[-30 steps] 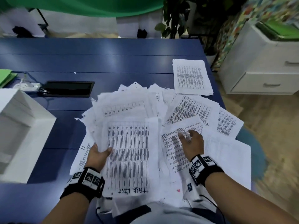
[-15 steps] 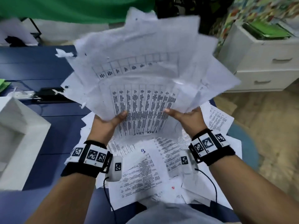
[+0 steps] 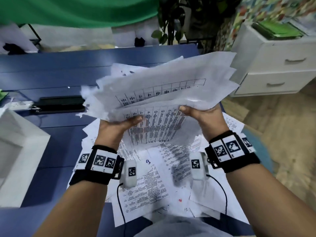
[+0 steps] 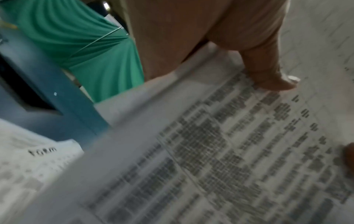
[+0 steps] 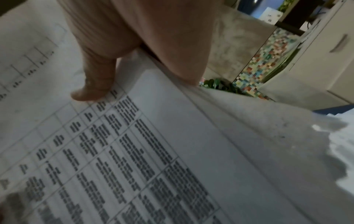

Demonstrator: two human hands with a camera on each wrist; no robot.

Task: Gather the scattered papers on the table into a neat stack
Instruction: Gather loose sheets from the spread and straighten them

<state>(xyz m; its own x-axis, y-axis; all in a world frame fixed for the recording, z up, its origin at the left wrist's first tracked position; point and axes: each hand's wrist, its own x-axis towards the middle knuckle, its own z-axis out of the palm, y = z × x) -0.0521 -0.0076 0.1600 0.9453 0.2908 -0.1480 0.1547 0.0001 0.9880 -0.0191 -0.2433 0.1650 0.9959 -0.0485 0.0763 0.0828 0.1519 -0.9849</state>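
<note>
A thick, uneven bundle of white printed papers (image 3: 162,93) hangs in the air above the blue table (image 3: 68,69), tilted away from me. My left hand (image 3: 119,125) grips its near left edge, thumb on the top sheet and fingers hidden underneath. My right hand (image 3: 203,115) grips the near right edge the same way. The left wrist view shows the thumb (image 4: 268,75) pressed on a printed table sheet (image 4: 229,144). In the right wrist view the thumb (image 5: 95,84) lies on the sheet (image 5: 134,151). More loose papers (image 3: 153,177) lie scattered on the table under my wrists.
A white open box (image 3: 18,151) stands on the table at the left. A black cable hatch (image 3: 59,103) sits behind the bundle at the left. White drawers (image 3: 277,65) stand off the table's right side, and a plant (image 3: 171,19) stands behind the table.
Both hands slid under the pile and lifted a large bundle off the table. Since half a second ago the bundle has tipped from nearly upright to flatter and lower.
</note>
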